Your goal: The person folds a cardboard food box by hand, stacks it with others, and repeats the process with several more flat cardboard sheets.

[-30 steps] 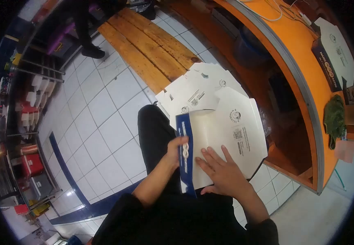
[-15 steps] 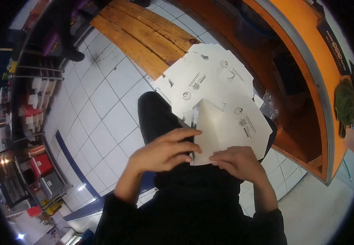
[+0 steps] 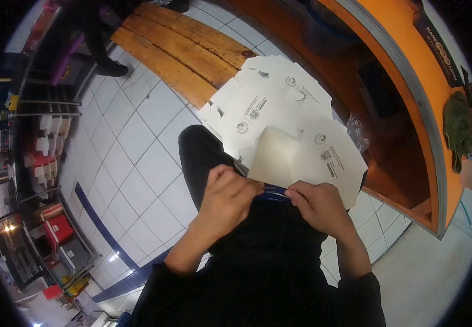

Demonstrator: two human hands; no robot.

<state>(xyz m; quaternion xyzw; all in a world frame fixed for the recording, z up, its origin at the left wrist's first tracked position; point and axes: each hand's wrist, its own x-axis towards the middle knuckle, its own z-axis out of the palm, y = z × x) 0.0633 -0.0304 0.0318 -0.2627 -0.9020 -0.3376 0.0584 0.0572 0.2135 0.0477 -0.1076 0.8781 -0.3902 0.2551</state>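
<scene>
White floor tiles [image 3: 138, 158] spread wide on the person's left, leaving open room beside the knee [image 3: 200, 155]. On the other side the orange counter [image 3: 438, 106] curves close by, its grey metal rim bounding the space. A plank bench [image 3: 181, 49] runs away ahead, its near end overlapped by a spread of flat printed cartons [image 3: 274, 98]. Below the counter sits a blue bin [image 3: 326, 35], its contents too dark to make out. A red container [image 3: 59, 230] rests on the left-hand shelving.

The half-folded carton [image 3: 271, 158] lies over the lap, its pale inside facing up. The left hand [image 3: 227, 196] grips its near edge, fingers curled; the right hand [image 3: 320, 210] pinches that edge too, just beside it. A second ago the right palm lay flat inside the carton, and the blue lettered side faced up.
</scene>
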